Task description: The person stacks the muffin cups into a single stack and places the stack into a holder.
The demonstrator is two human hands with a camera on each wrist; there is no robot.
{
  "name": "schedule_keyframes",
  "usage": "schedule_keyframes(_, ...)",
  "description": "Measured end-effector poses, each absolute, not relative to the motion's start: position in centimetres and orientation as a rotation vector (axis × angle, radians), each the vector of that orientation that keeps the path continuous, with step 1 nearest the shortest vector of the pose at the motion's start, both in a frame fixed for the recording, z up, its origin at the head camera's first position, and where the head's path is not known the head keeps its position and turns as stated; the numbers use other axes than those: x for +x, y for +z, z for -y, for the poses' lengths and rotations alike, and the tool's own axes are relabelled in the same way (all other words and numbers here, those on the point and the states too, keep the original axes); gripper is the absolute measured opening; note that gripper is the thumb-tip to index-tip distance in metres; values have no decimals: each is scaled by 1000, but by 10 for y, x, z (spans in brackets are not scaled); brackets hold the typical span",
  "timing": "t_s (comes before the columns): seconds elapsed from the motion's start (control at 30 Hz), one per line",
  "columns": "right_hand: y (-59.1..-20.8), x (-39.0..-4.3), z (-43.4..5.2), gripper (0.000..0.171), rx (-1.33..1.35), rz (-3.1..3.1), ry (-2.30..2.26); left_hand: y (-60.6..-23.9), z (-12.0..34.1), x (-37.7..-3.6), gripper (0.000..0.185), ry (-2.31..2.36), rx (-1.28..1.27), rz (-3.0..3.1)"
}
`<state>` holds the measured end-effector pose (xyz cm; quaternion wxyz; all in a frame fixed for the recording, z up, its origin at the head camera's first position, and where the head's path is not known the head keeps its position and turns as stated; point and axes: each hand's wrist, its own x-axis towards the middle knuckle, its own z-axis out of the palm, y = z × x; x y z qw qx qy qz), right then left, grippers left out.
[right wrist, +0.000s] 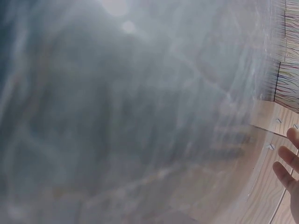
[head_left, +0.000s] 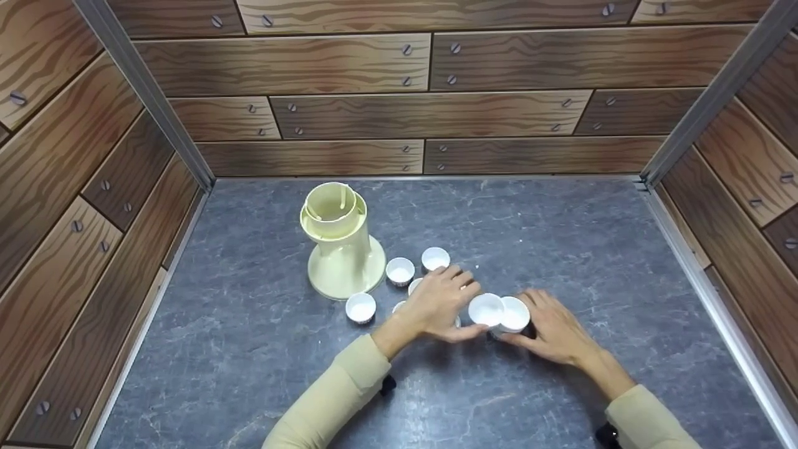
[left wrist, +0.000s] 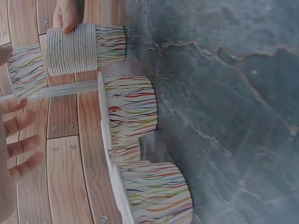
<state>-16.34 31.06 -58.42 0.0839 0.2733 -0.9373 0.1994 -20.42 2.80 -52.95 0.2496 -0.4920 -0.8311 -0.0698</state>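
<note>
2 hands meet low over the middle, both arms in pale yellow sleeves.

The left hand (head_left: 439,299) reaches in from the lower left, palm down, wrist bent, fingers spread forward and thumb stretched toward the other hand. The right hand (head_left: 552,330) comes in from the lower right, back of the hand up, its fingers curled round toward the left hand. In the left wrist view 4 fingertips (left wrist: 21,140) lie straight and slightly apart. The right wrist view is blurred; only a few fingertips (right wrist: 287,163) show at its edge.
</note>
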Motion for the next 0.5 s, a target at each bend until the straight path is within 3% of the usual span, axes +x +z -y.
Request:
schedule_keyframes(0.33,-585,-164,-310,68,801,2803,600,-520,-41,-210,61,-175,-1371,2250)
schedule_keyframes(0.5,-586,-163,-310,78,776,2806,614,-516,-50,-213,62,-169,-1384,2266)
